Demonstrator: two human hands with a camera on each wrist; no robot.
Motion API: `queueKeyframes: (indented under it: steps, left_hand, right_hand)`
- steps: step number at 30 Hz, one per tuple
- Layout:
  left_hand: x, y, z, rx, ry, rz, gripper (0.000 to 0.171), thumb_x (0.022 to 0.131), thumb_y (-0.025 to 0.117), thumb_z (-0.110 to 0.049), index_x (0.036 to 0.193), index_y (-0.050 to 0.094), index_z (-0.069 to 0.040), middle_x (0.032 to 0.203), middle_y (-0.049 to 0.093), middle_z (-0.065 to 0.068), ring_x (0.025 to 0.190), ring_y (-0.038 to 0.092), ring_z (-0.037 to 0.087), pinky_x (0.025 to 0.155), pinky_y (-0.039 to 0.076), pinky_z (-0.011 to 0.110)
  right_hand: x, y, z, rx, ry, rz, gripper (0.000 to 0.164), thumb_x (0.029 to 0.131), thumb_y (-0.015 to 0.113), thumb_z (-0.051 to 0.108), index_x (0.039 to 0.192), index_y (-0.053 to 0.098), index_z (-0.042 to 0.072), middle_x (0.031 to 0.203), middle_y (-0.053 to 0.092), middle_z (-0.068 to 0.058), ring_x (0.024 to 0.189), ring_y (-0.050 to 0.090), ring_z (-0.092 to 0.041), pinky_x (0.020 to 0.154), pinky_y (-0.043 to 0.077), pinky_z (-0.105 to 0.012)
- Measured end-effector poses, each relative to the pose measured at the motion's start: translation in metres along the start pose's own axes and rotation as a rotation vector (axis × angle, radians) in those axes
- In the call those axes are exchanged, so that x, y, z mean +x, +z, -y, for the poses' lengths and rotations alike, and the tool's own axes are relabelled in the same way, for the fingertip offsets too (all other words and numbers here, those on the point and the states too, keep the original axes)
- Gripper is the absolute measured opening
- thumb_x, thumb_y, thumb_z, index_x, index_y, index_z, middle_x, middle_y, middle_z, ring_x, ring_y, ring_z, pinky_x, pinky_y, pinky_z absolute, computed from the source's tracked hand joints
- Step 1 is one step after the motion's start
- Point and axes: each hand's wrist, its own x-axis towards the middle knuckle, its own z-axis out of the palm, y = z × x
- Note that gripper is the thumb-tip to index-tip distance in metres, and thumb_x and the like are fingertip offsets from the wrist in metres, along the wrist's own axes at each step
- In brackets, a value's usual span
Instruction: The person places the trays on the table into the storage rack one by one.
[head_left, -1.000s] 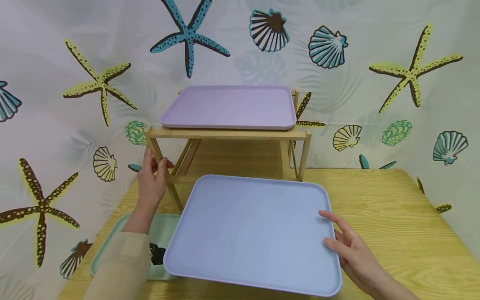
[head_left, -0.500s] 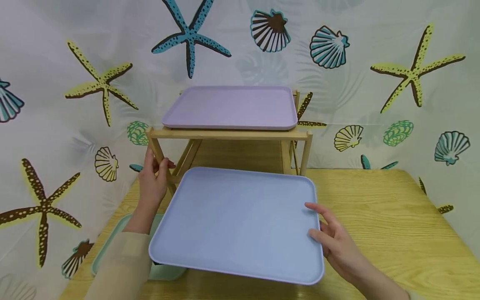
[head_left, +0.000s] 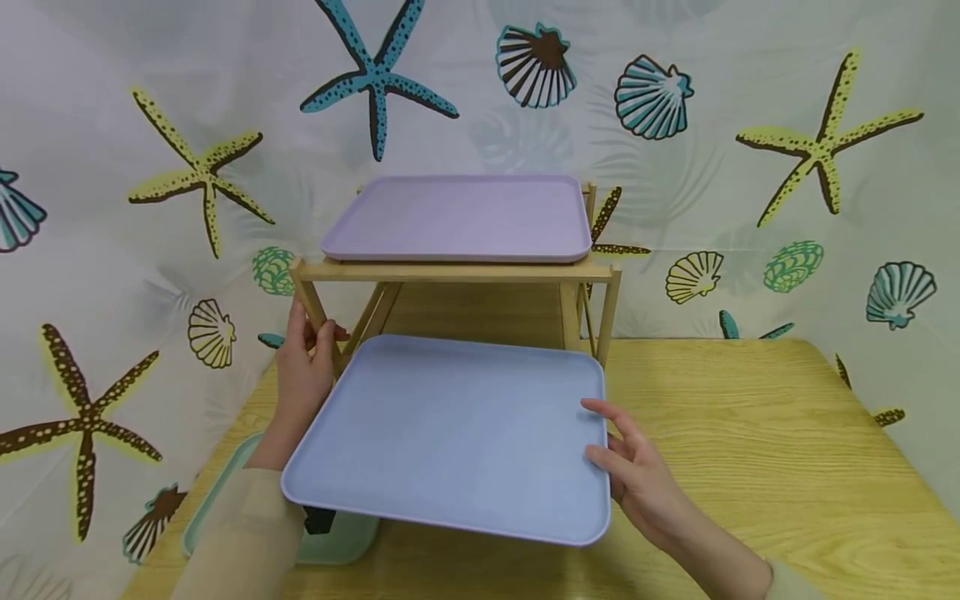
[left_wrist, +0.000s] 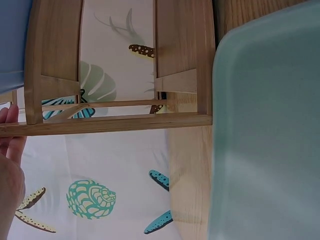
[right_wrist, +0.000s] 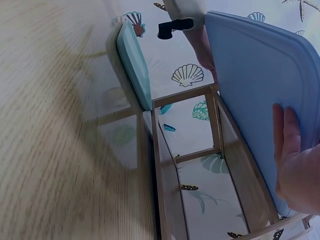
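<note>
My right hand [head_left: 645, 479] pinches the blue tray [head_left: 457, 433] by its right edge, thumb and forefinger above, other fingers flat beneath. The tray is held askew before the wooden rack [head_left: 457, 272], below its top; contact with the shelf [head_left: 480, 312] cannot be confirmed. My left hand [head_left: 303, 367] has fingers curled about the left front post [head_left: 310, 302]. Lilac tray [head_left: 457, 217]: on top. Green tray [head_left: 345, 537]: on the worktop [head_left: 750, 433], left.

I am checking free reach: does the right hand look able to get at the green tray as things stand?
Probably not: the right hand holds the blue tray, which comes between it and the green tray, lower down on the table.
</note>
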Motion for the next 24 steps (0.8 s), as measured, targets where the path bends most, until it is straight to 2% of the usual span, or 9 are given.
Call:
queueKeyframes:
  steps: [4, 6, 8, 12, 14, 16, 21, 24]
  left_hand:
    - [-0.001, -0.001, 0.000, 0.000, 0.019, 0.001, 0.054, 0.103, 0.047, -0.012, 0.153, 0.031, -0.025, 0.084, 0.067, 0.016, 0.078, 0.063, 0.009, 0.072, 0.042, 0.018]
    - [-0.001, -0.001, 0.000, -0.002, 0.022, 0.003, 0.053, 0.103, 0.048, -0.012, 0.152, 0.032, -0.025, 0.085, 0.067, 0.017, 0.078, 0.060, 0.003, 0.071, 0.042, 0.018]
    - [0.000, -0.001, 0.001, -0.001, 0.020, 0.004, 0.053, 0.103, 0.048, -0.012, 0.152, 0.033, -0.025, 0.085, 0.067, 0.016, 0.078, 0.062, 0.006, 0.071, 0.042, 0.018]
    - [0.000, 0.000, 0.001, 0.004, 0.020, 0.010, 0.051, 0.103, 0.047, -0.013, 0.151, 0.033, -0.025, 0.086, 0.067, 0.015, 0.082, 0.066, 0.029, 0.072, 0.042, 0.017]
    - [0.001, 0.000, 0.001, 0.005, 0.017, 0.016, 0.050, 0.103, 0.047, -0.014, 0.151, 0.033, -0.024, 0.087, 0.067, 0.016, 0.083, 0.065, 0.035, 0.073, 0.042, 0.017]
    - [0.001, 0.000, 0.001, 0.005, 0.012, 0.021, 0.050, 0.103, 0.047, -0.014, 0.150, 0.034, -0.024, 0.087, 0.067, 0.016, 0.083, 0.065, 0.033, 0.073, 0.042, 0.017]
    - [0.001, -0.001, 0.001, -0.001, -0.013, 0.031, 0.050, 0.104, 0.046, -0.015, 0.150, 0.033, -0.024, 0.089, 0.067, 0.017, 0.080, 0.062, 0.007, 0.072, 0.042, 0.019]
    - [0.001, -0.001, 0.001, -0.002, -0.027, 0.029, 0.049, 0.104, 0.046, -0.014, 0.150, 0.033, -0.024, 0.089, 0.066, 0.017, 0.080, 0.063, 0.010, 0.072, 0.042, 0.019]
  right_hand:
    - [0.008, 0.000, -0.003, -0.006, 0.002, -0.015, 0.052, 0.097, 0.050, -0.001, 0.145, 0.030, 0.004, 0.123, 0.049, -0.017, 0.102, 0.061, -0.019, 0.083, 0.053, -0.034]
    - [0.013, -0.001, -0.005, -0.006, 0.000, -0.029, 0.051, 0.097, 0.049, -0.001, 0.145, 0.031, 0.005, 0.122, 0.050, -0.016, 0.101, 0.061, -0.018, 0.082, 0.053, -0.033]
    - [0.019, -0.002, -0.006, -0.004, -0.002, -0.038, 0.050, 0.097, 0.049, -0.001, 0.144, 0.033, 0.007, 0.121, 0.051, -0.014, 0.099, 0.061, -0.017, 0.081, 0.053, -0.032]
    - [0.028, -0.005, -0.006, -0.008, 0.006, -0.076, 0.045, 0.099, 0.048, 0.001, 0.141, 0.037, 0.011, 0.115, 0.055, -0.010, 0.094, 0.062, -0.016, 0.077, 0.053, -0.031]
    - [0.032, -0.005, -0.005, -0.012, 0.012, -0.103, 0.042, 0.100, 0.048, 0.003, 0.141, 0.038, 0.010, 0.111, 0.057, -0.009, 0.091, 0.063, -0.016, 0.076, 0.053, -0.031]
    - [0.036, -0.005, -0.003, -0.016, 0.022, -0.140, 0.040, 0.102, 0.048, 0.006, 0.140, 0.038, 0.009, 0.109, 0.058, -0.009, 0.089, 0.063, -0.016, 0.075, 0.053, -0.031]
    - [0.045, -0.003, 0.001, -0.014, 0.036, -0.257, 0.039, 0.103, 0.048, 0.012, 0.140, 0.038, 0.006, 0.106, 0.058, -0.009, 0.084, 0.063, -0.014, 0.071, 0.052, -0.030]
    - [0.050, -0.002, 0.002, 0.009, 0.026, -0.305, 0.040, 0.104, 0.046, 0.015, 0.143, 0.038, 0.008, 0.106, 0.058, -0.007, 0.081, 0.063, -0.012, 0.069, 0.051, -0.028]
